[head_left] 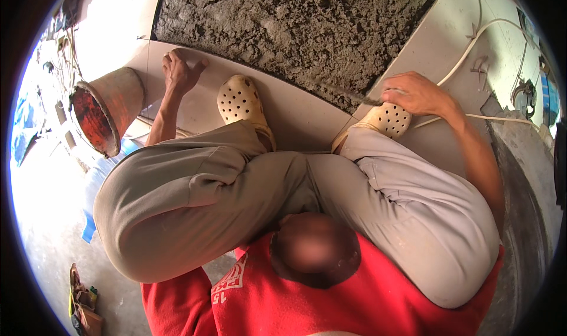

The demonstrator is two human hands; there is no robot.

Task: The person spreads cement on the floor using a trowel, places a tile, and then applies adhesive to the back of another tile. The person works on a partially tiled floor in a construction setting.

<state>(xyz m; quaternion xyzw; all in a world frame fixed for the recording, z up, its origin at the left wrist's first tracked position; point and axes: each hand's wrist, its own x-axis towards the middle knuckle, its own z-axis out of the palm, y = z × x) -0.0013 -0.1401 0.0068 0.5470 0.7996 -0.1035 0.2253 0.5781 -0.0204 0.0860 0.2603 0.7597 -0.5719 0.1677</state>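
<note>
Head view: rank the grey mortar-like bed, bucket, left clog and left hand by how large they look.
Largest to smallest:
1. grey mortar-like bed, cut off by the top edge
2. bucket
3. left clog
4. left hand

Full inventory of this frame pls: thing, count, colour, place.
mortar: 1 patch, grey, top centre
tiles: several, pale, bordering the mortar
tool: 1, greyish, thin, at the mortar's right corner
bucket: 1, worn orange-grey, red-stained inside, left
cable: at least 1, white, right
blue sheeting: count unclear, blue, left
dark object: 1, kind unclear, far right
clutter: count unclear, brownish, lower left
clogs: 2, cream, on the feet
trousers: 1 pair, beige, centre
top: 1, red, bottom
head: 1, blurred, lower centre
left hand: 1, bare, by the mortar's near edge
right hand: 1, bare, holding the tool above the right clog
</note>
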